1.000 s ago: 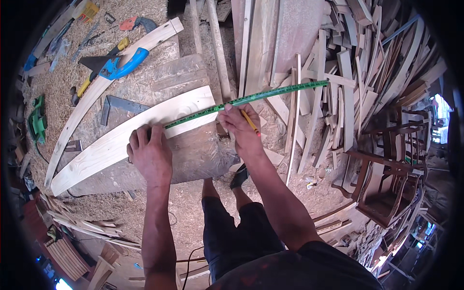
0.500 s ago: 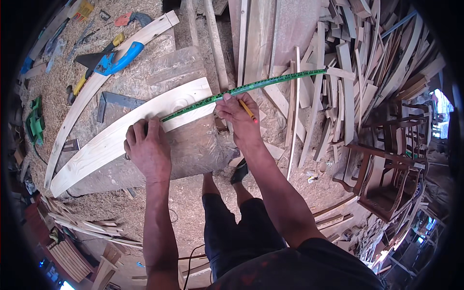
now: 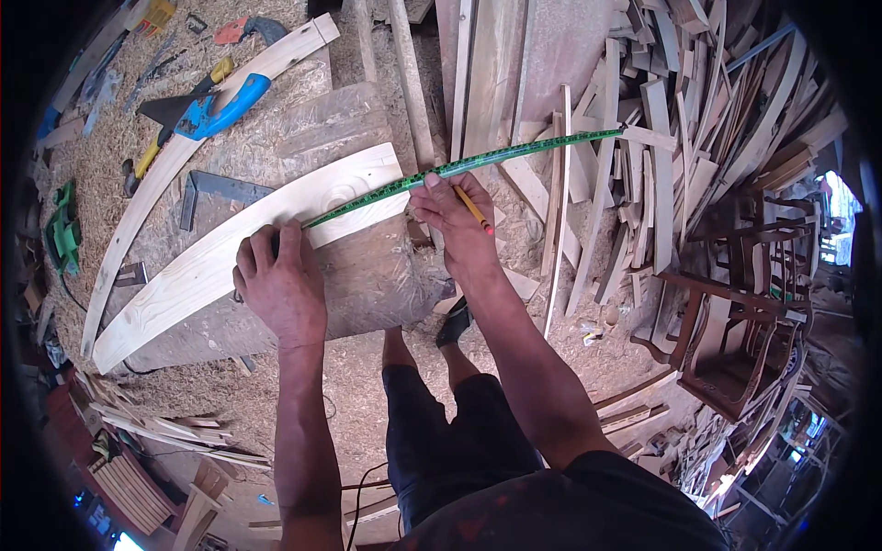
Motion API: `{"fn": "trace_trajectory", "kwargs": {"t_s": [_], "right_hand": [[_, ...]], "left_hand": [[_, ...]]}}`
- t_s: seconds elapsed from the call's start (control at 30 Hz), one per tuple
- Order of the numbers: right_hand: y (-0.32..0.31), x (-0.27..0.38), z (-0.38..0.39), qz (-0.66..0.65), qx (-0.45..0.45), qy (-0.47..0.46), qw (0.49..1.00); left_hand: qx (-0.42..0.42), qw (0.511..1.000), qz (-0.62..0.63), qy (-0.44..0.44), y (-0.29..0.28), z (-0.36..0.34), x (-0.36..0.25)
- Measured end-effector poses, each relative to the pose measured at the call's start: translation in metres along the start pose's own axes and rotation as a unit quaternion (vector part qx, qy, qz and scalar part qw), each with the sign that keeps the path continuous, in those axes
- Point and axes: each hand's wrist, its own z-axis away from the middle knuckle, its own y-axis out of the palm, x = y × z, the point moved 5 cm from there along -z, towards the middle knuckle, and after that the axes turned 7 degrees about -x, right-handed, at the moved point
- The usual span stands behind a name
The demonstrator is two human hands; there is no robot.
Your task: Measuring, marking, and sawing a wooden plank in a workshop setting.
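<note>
A pale curved board lies on a worn wooden work surface. Across its right part runs the green blade of a tape measure, which sticks out past the board's end into the air. My left hand is closed at the board's near edge where the blade begins; a dark bit, seemingly the tape's case, shows between its fingers and is mostly hidden. At the board's right end my right hand pinches the blade with the thumb on top. A yellow pencil is tucked in the same fingers.
Behind the board lie a metal square, a second curved board and a blue-handled saw. A green power tool sits far left. Stacked wood offcuts and a dark wooden chair frame stand at right.
The view has shifted very slightly. Both hands, the tape and the board keep the same places relative to each other.
</note>
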Motion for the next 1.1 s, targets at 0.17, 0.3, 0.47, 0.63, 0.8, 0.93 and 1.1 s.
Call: {"fn": "trace_trajectory", "kwargs": {"t_s": [0.17, 0.3, 0.47, 0.63, 0.8, 0.93, 1.1], "right_hand": [[-0.002, 0.0, 0.004, -0.019, 0.005, 0.022, 1.0], [-0.004, -0.002, 0.003, -0.026, 0.007, 0.031, 0.999], [-0.003, 0.0, 0.006, -0.03, 0.015, 0.04, 0.999], [-0.002, 0.014, 0.017, -0.014, 0.008, 0.04, 0.999], [-0.022, 0.032, 0.049, 0.169, -0.056, -0.002, 0.984], [-0.019, 0.046, 0.064, 0.291, -0.007, -0.144, 0.946], [0.006, 0.053, 0.064, 0.405, 0.078, -0.281, 0.867]], "left_hand": [[-0.008, 1.0, -0.01, -0.004, 0.003, 0.002, -0.002], [0.005, 1.0, -0.01, -0.015, 0.003, 0.003, -0.003], [0.005, 1.0, -0.017, -0.019, 0.004, 0.004, -0.004], [0.003, 1.0, -0.012, -0.02, 0.005, 0.003, -0.005], [-0.003, 1.0, -0.019, -0.015, 0.004, 0.005, -0.003], [-0.003, 1.0, -0.02, -0.015, 0.003, 0.003, -0.004], [0.002, 1.0, -0.014, -0.021, 0.005, 0.004, -0.003]]}}
